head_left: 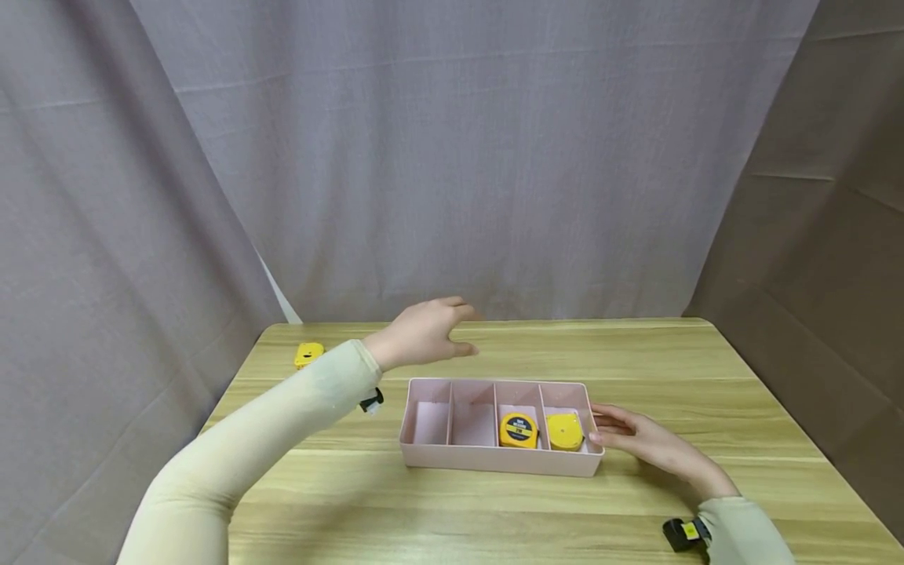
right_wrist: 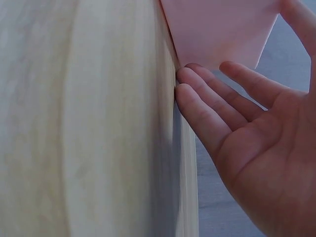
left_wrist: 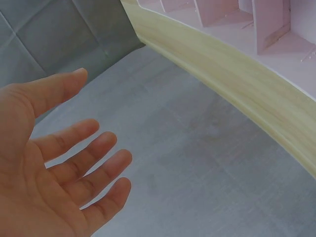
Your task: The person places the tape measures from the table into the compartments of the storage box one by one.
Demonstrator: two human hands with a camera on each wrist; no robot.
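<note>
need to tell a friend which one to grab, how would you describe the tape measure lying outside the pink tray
Start at the light wooden table and find the pink plastic divided tray near its middle. Go from there to the table's far left corner: the small yellow tape measure lies alone there. The other two yellow tape measures sit inside the tray's right-hand compartments.

A light wooden table (head_left: 706, 377) stands before grey cloth drapes (head_left: 452, 157) hung behind and beside it.

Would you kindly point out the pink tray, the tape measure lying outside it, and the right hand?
pink tray (head_left: 494, 459), head view, front wall.
tape measure (head_left: 308, 354), head view, yellow top.
right hand (head_left: 646, 441), head view, back of hand.
</note>
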